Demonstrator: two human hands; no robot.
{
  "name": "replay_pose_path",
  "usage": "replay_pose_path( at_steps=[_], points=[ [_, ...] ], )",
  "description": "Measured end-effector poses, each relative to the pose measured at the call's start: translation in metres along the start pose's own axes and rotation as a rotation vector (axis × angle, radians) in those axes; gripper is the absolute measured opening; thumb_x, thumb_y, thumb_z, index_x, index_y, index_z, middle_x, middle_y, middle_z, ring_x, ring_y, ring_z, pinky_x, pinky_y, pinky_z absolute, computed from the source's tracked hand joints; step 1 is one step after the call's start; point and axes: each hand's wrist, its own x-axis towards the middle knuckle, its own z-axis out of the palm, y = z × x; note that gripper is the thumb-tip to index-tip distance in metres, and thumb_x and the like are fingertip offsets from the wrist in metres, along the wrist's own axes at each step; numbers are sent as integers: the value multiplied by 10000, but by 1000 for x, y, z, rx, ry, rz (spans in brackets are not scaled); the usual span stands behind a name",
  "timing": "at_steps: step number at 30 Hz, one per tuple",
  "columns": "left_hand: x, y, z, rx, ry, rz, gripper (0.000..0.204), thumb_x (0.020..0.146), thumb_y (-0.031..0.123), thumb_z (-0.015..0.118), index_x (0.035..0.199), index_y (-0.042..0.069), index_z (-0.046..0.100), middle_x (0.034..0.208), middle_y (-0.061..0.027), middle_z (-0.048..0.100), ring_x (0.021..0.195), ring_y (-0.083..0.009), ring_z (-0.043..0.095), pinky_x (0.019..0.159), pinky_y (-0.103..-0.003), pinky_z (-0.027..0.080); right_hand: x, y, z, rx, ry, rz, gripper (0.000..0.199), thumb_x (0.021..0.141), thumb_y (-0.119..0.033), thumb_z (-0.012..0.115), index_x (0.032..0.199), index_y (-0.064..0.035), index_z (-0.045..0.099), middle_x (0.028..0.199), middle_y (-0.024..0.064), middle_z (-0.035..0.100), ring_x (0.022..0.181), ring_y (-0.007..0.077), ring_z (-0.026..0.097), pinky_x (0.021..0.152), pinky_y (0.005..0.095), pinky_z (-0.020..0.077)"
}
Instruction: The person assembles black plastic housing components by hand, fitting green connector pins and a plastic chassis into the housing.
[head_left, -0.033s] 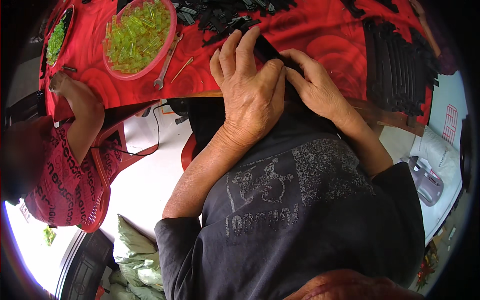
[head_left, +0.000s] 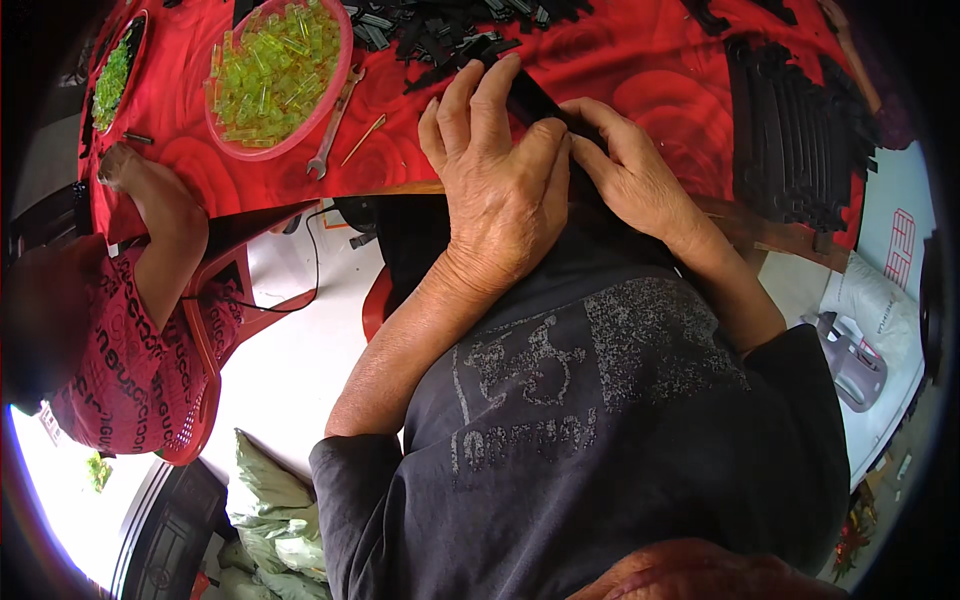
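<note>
A long black bar (head_left: 535,100) slants from the heap of black parts toward my body, over the table's front edge. My left hand (head_left: 500,190) lies over its left side, with the fingers bent and the tips near its far end. The thumb of that hand presses down at the bar's middle. From the right, my right hand (head_left: 635,175) closes round the bar, its thumb and fingers meeting close to my left thumb. The bar's near end and what lies under my palms are hidden.
A pink basin (head_left: 345,90) of yellow-green clear pieces stands left, beside a wrench (head_left: 335,125) and a thin stick (head_left: 363,140). Black parts (head_left: 430,35) are heaped behind, black strips (head_left: 790,135) lie right. Another person's arm (head_left: 165,195) rests at the table's left, near a green-filled tray (head_left: 112,85).
</note>
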Motion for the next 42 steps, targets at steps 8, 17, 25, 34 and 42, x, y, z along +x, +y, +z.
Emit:
replay_pose_path(
  at_steps=[8,17,25,34,42],
  points=[
    [4,-9,4,-9,-8,17,114,803,160,711,890,86,715,1459,-156,476,1397,-406,367,1122,-617,201,7,0,4,-24,-7,19,262,987,-90,567,1203,55,604,1142,216,679,1056,342,691,905,404,552],
    [10,-9,-4,53,-20,-5,110,801,154,707,888,87,708,1437,-157,487,1403,-408,360,1123,-636,166,11,-9,5,-21,-25,78,282,980,-79,561,1224,55,602,1149,213,673,1058,327,690,913,396,552],
    [11,-4,-2,42,-20,-27,142,788,154,705,905,76,689,1437,-163,479,1403,-414,357,1129,-647,139,11,-4,7,-23,15,47,287,979,-79,562,1230,55,603,1166,213,665,1054,330,688,915,391,550],
    [13,-4,-3,81,-80,-23,136,789,132,674,887,39,672,1423,-179,487,1397,-413,365,1130,-644,137,10,-6,8,-82,14,2,295,967,-62,557,1233,59,603,1166,227,658,1037,351,685,904,407,552],
    [9,-8,3,27,-77,10,140,797,107,656,910,25,673,1438,-171,488,1393,-406,374,1133,-632,157,9,-2,10,-119,44,-62,290,957,-57,565,1218,62,607,1138,238,660,1011,381,679,874,429,548]
  ],
)
